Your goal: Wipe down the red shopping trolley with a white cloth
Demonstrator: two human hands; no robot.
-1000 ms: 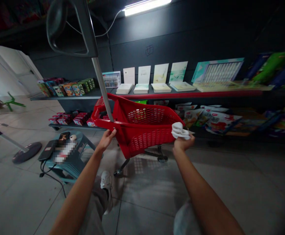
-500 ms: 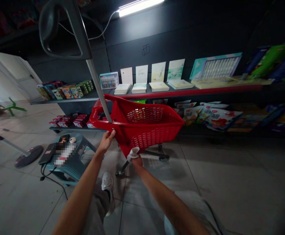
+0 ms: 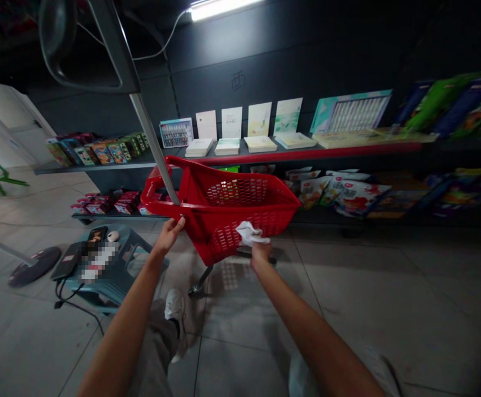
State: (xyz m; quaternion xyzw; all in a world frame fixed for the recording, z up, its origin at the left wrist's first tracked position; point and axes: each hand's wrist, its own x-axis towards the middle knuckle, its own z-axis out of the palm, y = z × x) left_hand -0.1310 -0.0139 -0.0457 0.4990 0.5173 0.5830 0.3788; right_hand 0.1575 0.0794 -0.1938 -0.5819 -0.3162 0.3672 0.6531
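Observation:
A red plastic shopping basket (image 3: 196,220) with perforated sides sits on a wheeled frame in front of the shelves. My left hand (image 3: 169,234) grips the basket's near edge close to the handle end, thumb on top. My right hand (image 3: 261,252) is closed on a crumpled white cloth (image 3: 249,234), which lies against the perforated near side of the basket. A metal pole with a dark grey loop handle (image 3: 128,60) rises in front of the basket's handle end.
A blue-grey stool (image 3: 136,242) on the left carries a phone, a black device and cables. Behind the basket, a shelf (image 3: 260,159) holds books and boxes, with snack bags (image 3: 358,196) below. A round pole base (image 3: 36,264) stands far left.
My right hand has moved the cloth right and upward, from the basket's lower corner to its perforated side. My left hand keeps its hold. The whole view has shifted slightly.

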